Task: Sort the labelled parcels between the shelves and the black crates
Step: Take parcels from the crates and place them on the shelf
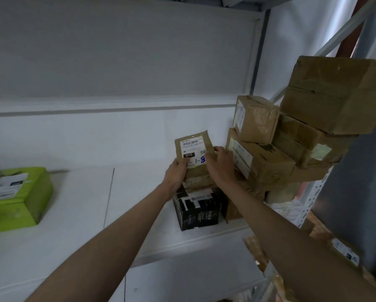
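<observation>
Far left on the white shelf (78,214) there's a lime green box (19,199) lying flat with a white label on top, well apart from everything else. It's cut off a bit by the frame edge.

Moving toward the middle, both bare arms reach up to the shelf. The left hand (175,174) is wrapped around the lower left edge of a small brown parcel (193,155), thumb on the front face. The parcel stands upright, label facing the camera: barcode up top, a black tag reading "010", and some blue handwriting below that I can only partly read. The right hand (221,165) grips the same parcel from its right side, fingers curled over the edge. So both hands are closed on that one parcel, held just above another brown box (199,182) that sits on a black box (197,209) with white stickers.

Right of that is a messy stack of taped cardboard boxes (261,158), some with labels on their sides, leaning against each other. The biggest carton (335,94) sits on top at the far right, tilted. A white perforated shelf upright (313,199) shows behind the stack, and more parcels lie lower right, too blurry to make out.
</observation>
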Demonstrator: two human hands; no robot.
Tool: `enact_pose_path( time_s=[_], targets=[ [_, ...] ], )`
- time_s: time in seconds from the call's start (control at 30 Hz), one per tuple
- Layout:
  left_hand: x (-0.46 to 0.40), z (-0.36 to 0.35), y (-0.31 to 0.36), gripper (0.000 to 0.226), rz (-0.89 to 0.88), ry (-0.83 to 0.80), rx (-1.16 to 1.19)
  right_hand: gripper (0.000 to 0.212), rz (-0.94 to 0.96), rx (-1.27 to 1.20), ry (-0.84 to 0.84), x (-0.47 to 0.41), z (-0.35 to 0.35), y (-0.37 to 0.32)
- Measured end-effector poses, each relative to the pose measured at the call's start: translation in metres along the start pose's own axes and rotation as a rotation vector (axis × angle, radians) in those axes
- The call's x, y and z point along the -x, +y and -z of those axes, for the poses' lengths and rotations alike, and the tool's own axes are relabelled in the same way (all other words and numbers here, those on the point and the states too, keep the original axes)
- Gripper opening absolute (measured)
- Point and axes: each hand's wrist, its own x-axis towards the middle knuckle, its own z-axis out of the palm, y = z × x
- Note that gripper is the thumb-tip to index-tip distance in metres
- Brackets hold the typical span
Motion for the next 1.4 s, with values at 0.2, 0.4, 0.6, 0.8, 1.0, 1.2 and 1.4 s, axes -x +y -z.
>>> enact_pose_path(
  time_s=[0.2, 0.4, 0.6, 0.8, 1.0, 1.2, 1.4],
  targets=[
    [0.020, 0.052, 0.019, 0.034, -0.098, 0.215, 0.037, 0.026, -0.090, -0.406, -0.067, 0.016, -0.046, -0.035],
    [0.062, 0.132, 0.011, 0.023, -0.168, 0.464, -0.006, 0.031, -0.122, -0.618, -0.212, 0.052, -0.126, -0.080],
    [0.100, 0.223, -0.008, 0.025, -0.122, 0.598, -0.087, 0.028, -0.084, -0.684, -0.364, 0.098, -0.195, -0.134],
    [0.120, 0.306, -0.022, 0.026, -0.083, 0.650, -0.123, 0.018, -0.094, -0.687, -0.447, 0.131, -0.257, -0.183],
    [0.112, 0.391, -0.041, 0.029, -0.036, 0.635, -0.123, 0.022, -0.114, -0.673, -0.471, 0.146, -0.324, -0.229],
    [0.076, 0.478, -0.070, 0.040, -0.051, 0.661, -0.270, 0.036, -0.161, -0.586, -0.467, 0.146, -0.395, -0.271],
    [0.038, 0.536, -0.086, 0.049, 0.016, 0.610, -0.305, 0.042, -0.182, -0.440, -0.463, 0.131, -0.454, -0.297]
  ],
)
